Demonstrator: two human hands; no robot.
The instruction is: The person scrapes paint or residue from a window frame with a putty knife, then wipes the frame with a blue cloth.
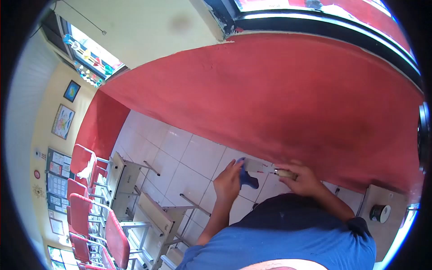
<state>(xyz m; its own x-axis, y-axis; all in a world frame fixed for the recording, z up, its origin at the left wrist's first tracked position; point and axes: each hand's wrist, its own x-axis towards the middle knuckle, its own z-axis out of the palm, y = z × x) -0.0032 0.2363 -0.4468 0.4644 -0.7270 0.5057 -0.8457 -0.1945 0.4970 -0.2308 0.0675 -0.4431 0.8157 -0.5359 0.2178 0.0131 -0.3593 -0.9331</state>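
My right hand [303, 180] is closed around the wooden handle [286, 174] of a putty knife, whose flat metal blade [258, 166] points left and has reddish marks on it. At the far end of the blade, my left hand [228, 181] is closed on a dark blue piece [248, 179], which hangs down beside the fingers. It looks soft, like a rag, but its kind is not certain. Both hands are in front of my body, close to the red lower part of the wall [270, 99].
Desks [155, 211] and red chairs [118, 238] stand to the left on white floor tiles [175, 144]. At the right, a dark round can [380, 213] rests on a table [375, 238]. A dark window frame [310, 22] runs above the red wall.
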